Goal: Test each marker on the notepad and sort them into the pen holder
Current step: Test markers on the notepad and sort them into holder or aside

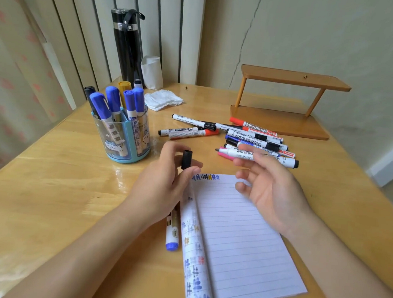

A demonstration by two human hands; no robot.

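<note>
Two hands hovered above the glossy wooden table [56,177]. Left hand [161,181] pinched a short cylindrical black cap [186,159]. Right hand [272,187], fingers loosely curled, held the uncapped white-barrelled marker [242,153] beyond the lined notepad [239,228]. Round translucent plastic pen holder [116,135] stood toward the table's left edge.

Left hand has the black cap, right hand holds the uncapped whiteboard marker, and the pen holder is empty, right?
No: the head view shows the pen holder holding several markers, mostly blue-capped. The left hand does pinch the black cap, and the right hand holds the uncapped whiteboard marker.
</note>
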